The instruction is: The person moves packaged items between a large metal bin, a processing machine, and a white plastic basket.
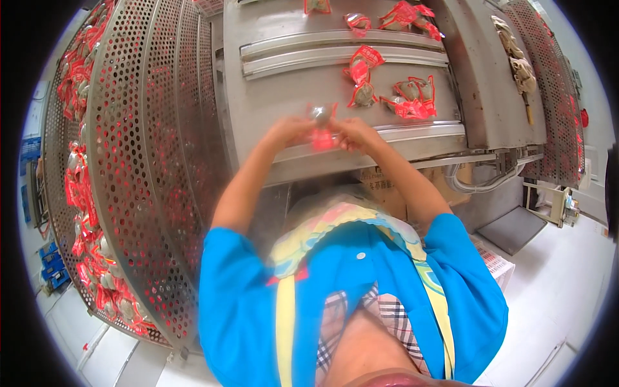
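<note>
Both hands meet at one red-and-clear plastic packet [321, 126] with a dark, rounded item inside, near the front edge of a steel work surface [300, 96]. My left hand [293, 130] grips its left side. On its right side, my right hand [352, 133] has its fingers curled against the packet; motion blurs the fingertips. Just beyond the hands lie a pair of similar packets [362, 94] and, further right, a small group of packets [411, 99]. More packets [404, 17] rest at the far side, past the metal rails [343, 53].
A large perforated metal basket [159, 145] stands at my left, with many red packets [104, 271] beyond its wall. At right are a steel housing with beige cloth gloves [522, 75] on it and another perforated panel [551, 96]. Cardboard boxes [387, 193] sit under the surface.
</note>
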Tool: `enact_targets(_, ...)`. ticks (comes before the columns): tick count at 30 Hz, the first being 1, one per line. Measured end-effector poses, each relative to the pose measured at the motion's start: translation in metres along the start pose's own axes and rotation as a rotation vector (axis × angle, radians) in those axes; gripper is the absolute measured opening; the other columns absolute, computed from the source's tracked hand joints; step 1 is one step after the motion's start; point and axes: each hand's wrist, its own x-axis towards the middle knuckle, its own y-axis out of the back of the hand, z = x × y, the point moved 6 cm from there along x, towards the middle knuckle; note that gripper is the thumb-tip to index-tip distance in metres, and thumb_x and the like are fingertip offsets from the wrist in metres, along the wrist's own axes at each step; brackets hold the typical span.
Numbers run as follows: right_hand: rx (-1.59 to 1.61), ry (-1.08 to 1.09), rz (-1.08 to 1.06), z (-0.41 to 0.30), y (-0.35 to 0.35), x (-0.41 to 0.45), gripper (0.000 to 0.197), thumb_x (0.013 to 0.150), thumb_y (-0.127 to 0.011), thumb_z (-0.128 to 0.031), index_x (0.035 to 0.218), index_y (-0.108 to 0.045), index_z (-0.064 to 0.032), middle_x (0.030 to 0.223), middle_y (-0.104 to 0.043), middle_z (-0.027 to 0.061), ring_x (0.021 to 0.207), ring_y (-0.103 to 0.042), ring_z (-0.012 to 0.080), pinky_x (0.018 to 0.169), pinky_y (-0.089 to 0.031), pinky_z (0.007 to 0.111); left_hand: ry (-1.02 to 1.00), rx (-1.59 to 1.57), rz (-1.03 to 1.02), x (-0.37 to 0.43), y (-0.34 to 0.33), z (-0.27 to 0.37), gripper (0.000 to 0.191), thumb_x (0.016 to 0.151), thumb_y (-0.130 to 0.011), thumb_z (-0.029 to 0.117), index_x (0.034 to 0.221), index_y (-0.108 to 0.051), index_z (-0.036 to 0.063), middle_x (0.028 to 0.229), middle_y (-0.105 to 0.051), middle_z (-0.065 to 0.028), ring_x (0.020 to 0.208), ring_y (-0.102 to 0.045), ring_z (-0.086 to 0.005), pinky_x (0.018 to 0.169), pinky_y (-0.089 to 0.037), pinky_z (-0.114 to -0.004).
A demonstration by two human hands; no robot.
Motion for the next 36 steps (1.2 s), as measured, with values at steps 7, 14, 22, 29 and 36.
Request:
enact_targets(7, -0.184, -0.025, -0.009, -0.015, 0.000, 0.008, 0.031, 0.085, -0.058, -0.036, 0.082, -0.061, -0.0052, 0.053, -0.057, 0.0033, 0.040, -0.049, 0.0085, 0.034, -0.034, 0.023, 0.009, -0.110, 0.007, 0.009, -0.001, -0.009, 0.030, 0.084, -0.060, 0.039, 0.084, -0.057, 0.0091, 0.069, -0.057, 0.0036, 0.052, -0.050, 0.0004, 0.038, -0.030, -0.013)
enact_targets(14, 0.542, 0.012, -0.117, -0.016, 0.010, 0.028, 0.015, 0.085, -0.055, -0.022, 0.082, -0.058, -0.0081, 0.071, -0.060, 0.0018, 0.058, -0.053, 0.0090, 0.051, -0.041, 0.021, 0.021, -0.587, -0.100, 0.002, -0.027, 0.004, 0.025, 0.088, -0.056, 0.032, 0.085, -0.058, 0.0076, 0.067, -0.055, 0.0036, 0.055, -0.053, -0.0015, 0.038, -0.034, -0.013)
enact_targets(22, 0.532, 0.013, -0.192, -0.023, -0.011, 0.019, 0.017, 0.087, -0.054, -0.025, 0.091, -0.060, -0.0087, 0.077, -0.060, -0.0001, 0.063, -0.053, 0.0088, 0.056, -0.042, 0.022, -0.039, -0.738, -0.243, -0.004, -0.028, -0.002, 0.015, 0.085, -0.061, 0.022, 0.089, -0.059, 0.0079, 0.074, -0.062, 0.0009, 0.063, -0.060, -0.0047, 0.045, -0.046, -0.013)
enact_targets(29, 0.298, -0.053, -0.355, -0.027, -0.034, 0.002, 0.015, 0.084, -0.062, -0.025, 0.087, -0.060, -0.0107, 0.075, -0.059, -0.0029, 0.064, -0.054, 0.0070, 0.054, -0.041, 0.020, -0.056, -0.704, -0.379, -0.037, -0.012, 0.004, 0.018, 0.082, -0.064, 0.017, 0.097, -0.059, 0.0077, 0.078, -0.062, 0.0002, 0.063, -0.057, -0.0038, 0.048, -0.044, -0.013)
enact_targets(36, -0.336, 0.232, 0.022, -0.043, -0.047, 0.034, 0.022, 0.076, -0.070, -0.024, 0.071, -0.058, -0.0059, 0.055, -0.055, 0.0007, 0.044, -0.046, 0.0059, 0.040, -0.036, 0.021, -0.336, 0.279, 0.199, -0.031, 0.075, -0.022, 0.030, 0.076, -0.066, 0.008, 0.102, -0.052, 0.0010, 0.073, -0.057, 0.0002, 0.065, -0.052, -0.0077, 0.059, -0.042, -0.022)
